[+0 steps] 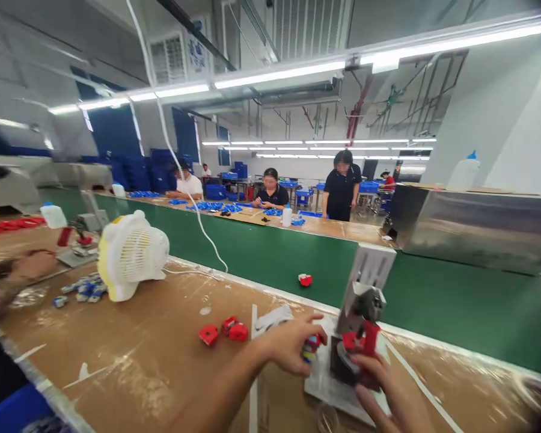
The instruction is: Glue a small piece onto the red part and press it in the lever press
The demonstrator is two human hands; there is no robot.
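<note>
Left hand (288,346) holds a small red-and-blue plastic part (311,346) in a pinched grip, just left of the grey metal press fixture (363,300) on the brown taped table (153,349); right hand (388,391) clasps the fixture's red plastic piece (365,340), nearer

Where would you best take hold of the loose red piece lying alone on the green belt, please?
The red piece lies by itself on the green belt, apart from everything else, with open space on all sides. It looks small and blocky, so probably pinch its two opposite side faces between thumb and forefinger, coming straight down from above. Both hands are busy at the small press fixture.
</note>
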